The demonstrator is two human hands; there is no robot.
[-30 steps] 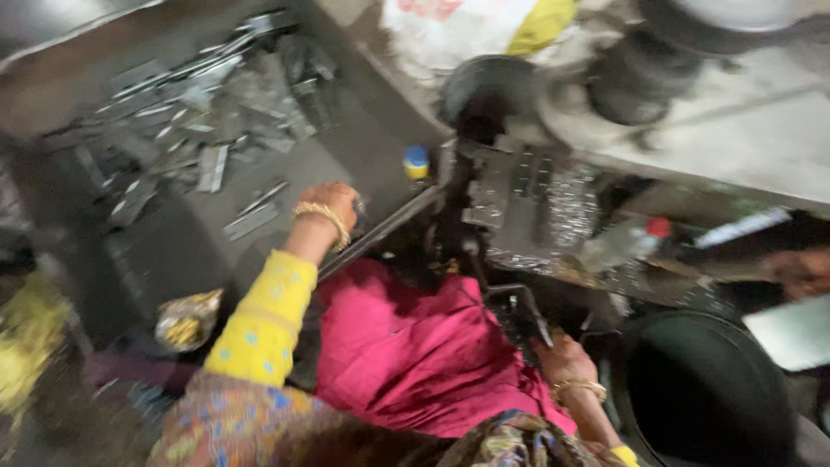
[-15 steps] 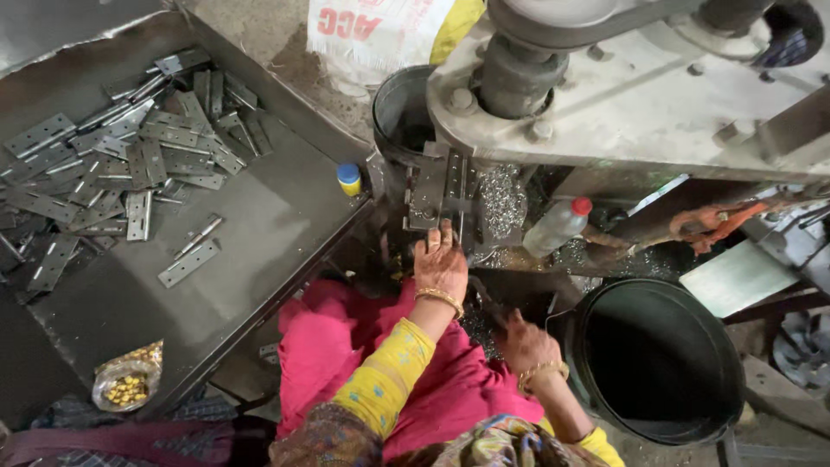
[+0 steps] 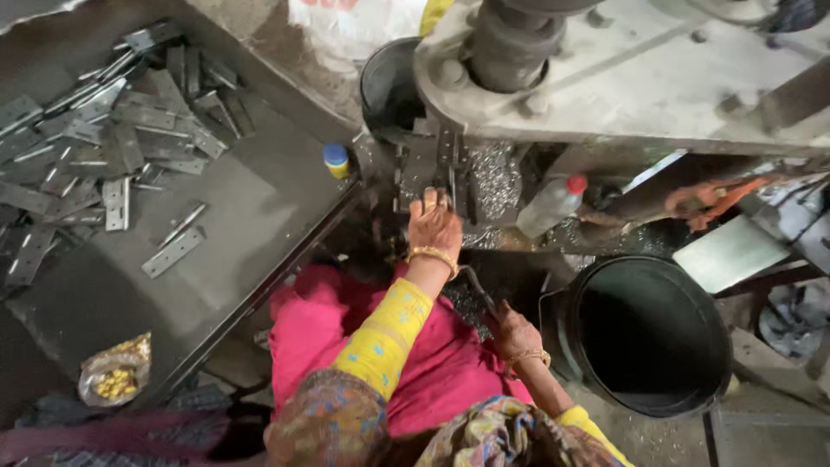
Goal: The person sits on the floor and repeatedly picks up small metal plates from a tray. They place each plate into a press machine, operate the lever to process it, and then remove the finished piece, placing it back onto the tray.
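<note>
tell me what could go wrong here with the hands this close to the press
1. The left hand rests on the metal piece at the die block, right under the press ram; a stroke now could likely crush the fingers.
2. The right hand grips the curved lever; an early pull might start the machine.
3. Metal shavings lie around the die and could cut bare skin.

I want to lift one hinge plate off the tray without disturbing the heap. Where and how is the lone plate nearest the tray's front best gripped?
Take the lone hinge plate by its long edges near the middle, coming straight down from above. It lies flat on the dark tray, slanted and apart from the heap of plates, so both long sides look open for fingertips. Being thin and flat, it may need one edge tipped up first.
</note>
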